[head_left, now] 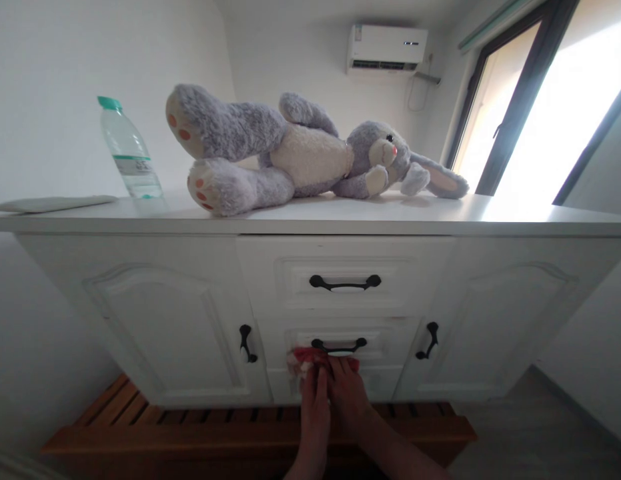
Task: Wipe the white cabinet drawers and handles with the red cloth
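Observation:
Both hands are together low on the front of a white cabinet (140, 327). My left hand (315, 393) is closed on a red and pale cloth (306, 355), which bunches out above its fingers. Right beside it, my right hand (346, 388) bends its fingers over the same cloth, and a bit of red shows at its far side. The cloth lies against the drawer front, just under the black handle (339, 347) of the middle drawer. Parts of the cloth and some fingertips are hidden.
On the cabinet top lie a grey plush rabbit (310, 157) and a flat pale object (55, 203); a clear bottle (133, 157) with a green cap stands between them. A slatted wooden bench (190, 437) is below the cabinet front. Black handles mark the top drawer (345, 285) and side doors.

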Demonstrator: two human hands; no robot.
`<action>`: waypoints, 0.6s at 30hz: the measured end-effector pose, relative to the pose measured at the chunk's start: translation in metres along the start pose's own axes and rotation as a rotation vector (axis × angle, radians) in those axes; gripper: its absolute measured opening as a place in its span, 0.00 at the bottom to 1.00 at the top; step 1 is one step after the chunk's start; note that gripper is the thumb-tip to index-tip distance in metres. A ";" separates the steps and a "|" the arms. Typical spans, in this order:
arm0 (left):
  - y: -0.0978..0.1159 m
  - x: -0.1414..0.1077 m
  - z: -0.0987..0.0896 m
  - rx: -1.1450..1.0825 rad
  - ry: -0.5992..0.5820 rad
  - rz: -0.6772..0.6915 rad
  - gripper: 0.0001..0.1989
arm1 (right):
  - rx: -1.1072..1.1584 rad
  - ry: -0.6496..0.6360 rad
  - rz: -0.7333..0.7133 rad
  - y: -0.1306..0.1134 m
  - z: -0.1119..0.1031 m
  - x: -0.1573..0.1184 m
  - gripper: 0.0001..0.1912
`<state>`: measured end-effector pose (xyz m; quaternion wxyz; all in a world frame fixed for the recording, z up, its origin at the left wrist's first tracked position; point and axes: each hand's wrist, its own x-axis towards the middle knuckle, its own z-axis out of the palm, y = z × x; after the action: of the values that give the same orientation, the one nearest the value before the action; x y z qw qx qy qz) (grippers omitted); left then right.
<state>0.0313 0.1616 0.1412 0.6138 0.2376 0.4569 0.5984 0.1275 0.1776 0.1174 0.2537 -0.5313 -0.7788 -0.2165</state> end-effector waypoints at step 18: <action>0.081 -0.020 0.040 0.768 -0.296 0.600 0.18 | -0.011 -0.365 0.238 0.002 -0.097 0.049 0.23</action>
<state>0.0255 0.1670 0.2333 0.3414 0.6489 0.4637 0.4973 0.1298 0.1550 0.2236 0.1292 -0.6512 -0.7424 -0.0895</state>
